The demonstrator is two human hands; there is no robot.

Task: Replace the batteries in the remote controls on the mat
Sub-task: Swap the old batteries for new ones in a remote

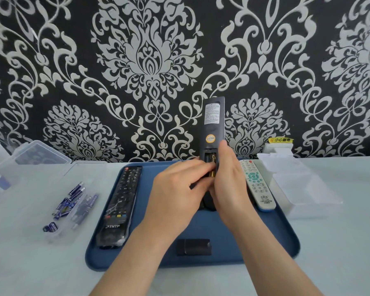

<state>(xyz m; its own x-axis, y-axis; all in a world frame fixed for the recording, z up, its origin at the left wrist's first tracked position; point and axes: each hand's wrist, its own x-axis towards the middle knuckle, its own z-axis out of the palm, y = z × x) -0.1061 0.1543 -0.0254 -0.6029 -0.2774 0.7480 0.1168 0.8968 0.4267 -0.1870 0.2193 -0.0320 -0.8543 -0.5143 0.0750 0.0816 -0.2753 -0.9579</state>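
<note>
A black remote (212, 122) stands tilted up over the blue mat (265, 236), its back toward me and its battery bay open with gold batteries (212, 159) showing. My right hand (229, 180) grips the remote's lower right side. The fingers of my left hand (177, 189) reach into the bay and pinch a battery. The remote's black cover (194, 247) lies on the mat near its front edge. A black THTF remote (121, 201) lies on the mat's left side. A white remote (257, 184) lies on the right side.
Blue batteries (71, 201) lie in an open clear box (58, 238) left of the mat. A second clear box (30, 154) stands at the far left. An open clear box (303, 184) sits right of the mat, against the patterned wall.
</note>
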